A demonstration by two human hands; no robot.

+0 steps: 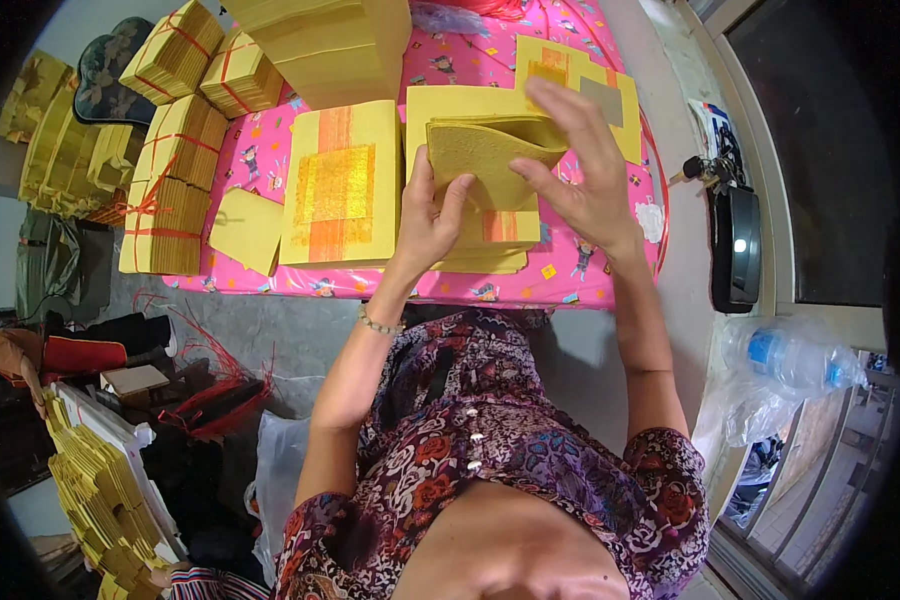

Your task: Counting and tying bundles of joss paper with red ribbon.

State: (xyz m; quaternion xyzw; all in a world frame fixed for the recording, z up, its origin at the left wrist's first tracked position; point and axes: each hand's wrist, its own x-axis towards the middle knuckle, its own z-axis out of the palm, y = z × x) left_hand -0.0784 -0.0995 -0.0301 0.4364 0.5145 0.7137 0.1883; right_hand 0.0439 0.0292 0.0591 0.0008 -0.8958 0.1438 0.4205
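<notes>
Yellow paper everywhere, and both hands busy on it: left hand [428,215] pinching the near-left edge of a folded yellow sheet [485,160], thumb up against the fold; right hand [580,170] with fingers spread, thumb and fingertips gripping the same sheet's right side, lifting it off the small pile of folded sheets [490,240] just beneath. Just left of the left hand, a flat stack of gold-foil paper [340,185] with orange bands. Beyond the right hand, loose foil sheets [590,90]. All on a pink patterned tablecloth [580,275]. Further left, tied bundles of yellow paper [175,170] bound in red string.
</notes>
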